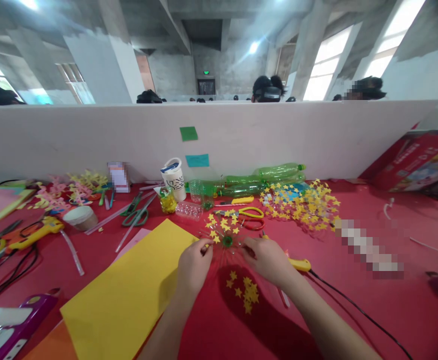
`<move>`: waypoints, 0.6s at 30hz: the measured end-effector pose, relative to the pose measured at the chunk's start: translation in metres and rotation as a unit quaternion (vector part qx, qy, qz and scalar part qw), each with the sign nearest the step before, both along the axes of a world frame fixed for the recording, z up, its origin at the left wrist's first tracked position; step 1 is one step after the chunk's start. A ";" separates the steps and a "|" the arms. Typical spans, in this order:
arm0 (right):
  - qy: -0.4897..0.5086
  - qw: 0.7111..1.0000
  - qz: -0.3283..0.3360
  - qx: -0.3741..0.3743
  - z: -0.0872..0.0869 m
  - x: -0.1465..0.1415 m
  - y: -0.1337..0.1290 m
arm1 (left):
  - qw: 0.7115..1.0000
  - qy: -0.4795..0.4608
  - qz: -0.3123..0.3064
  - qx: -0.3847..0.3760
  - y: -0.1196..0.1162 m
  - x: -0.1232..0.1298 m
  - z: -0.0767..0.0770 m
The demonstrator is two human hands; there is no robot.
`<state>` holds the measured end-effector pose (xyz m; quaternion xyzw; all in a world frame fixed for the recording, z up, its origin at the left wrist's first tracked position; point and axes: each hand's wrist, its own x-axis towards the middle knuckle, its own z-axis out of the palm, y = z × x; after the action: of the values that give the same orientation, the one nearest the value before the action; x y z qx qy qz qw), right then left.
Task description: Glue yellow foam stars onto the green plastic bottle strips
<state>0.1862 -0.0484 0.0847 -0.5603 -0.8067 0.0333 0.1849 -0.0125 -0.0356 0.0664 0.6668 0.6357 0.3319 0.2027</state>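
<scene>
Between my hands is a cut bottle top (227,241), its green neck in the middle and thin clear strips fanned out around it. Yellow paper stars (224,223) are on the strips at its far and left sides. My left hand (196,262) pinches the bottle top's left edge, beside a star. On the opposite side, the fingers of my right hand (267,257) are closed at the strips' ends; the exact grip is partly hidden. Loose yellow stars (250,292) lie on the red table in front of it. A yellow glue gun (300,264) lies just beyond my right wrist.
Yellow card (128,295) covers the near left. Behind are pliers (252,212), scissors (135,216), a paper cup (174,178) and green bottles (279,173). A star-covered bundle (305,205) stands at right. A white partition (128,135) closes the back. The glue gun's cord (357,300) runs along the right.
</scene>
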 end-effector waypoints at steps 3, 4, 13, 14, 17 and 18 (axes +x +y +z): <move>0.029 0.999 0.004 0.013 0.007 0.006 -0.002 | 1.000 0.005 0.005 -0.001 0.000 -0.007 0.007; 0.038 0.999 0.014 0.016 0.009 0.009 -0.004 | 1.000 0.006 0.010 0.001 0.000 -0.010 0.010; -0.116 0.980 0.142 -0.081 -0.020 0.002 -0.032 | 0.993 -0.086 0.012 0.078 -0.010 -0.020 0.023; -0.135 0.978 0.136 -0.078 -0.025 -0.002 -0.034 | 0.993 -0.091 0.004 0.075 -0.011 -0.018 0.023; -0.150 0.976 0.137 -0.074 -0.035 -0.013 -0.038 | 0.993 -0.099 -0.018 0.067 -0.015 -0.010 0.022; -0.149 0.976 0.143 -0.073 -0.036 -0.015 -0.039 | 0.993 -0.100 -0.024 0.064 -0.016 -0.008 0.022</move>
<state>0.1710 -0.0873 0.0487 -0.4497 -0.8924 0.0343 0.0149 -0.0202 -0.0512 0.0882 0.6567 0.5735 0.4321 0.2305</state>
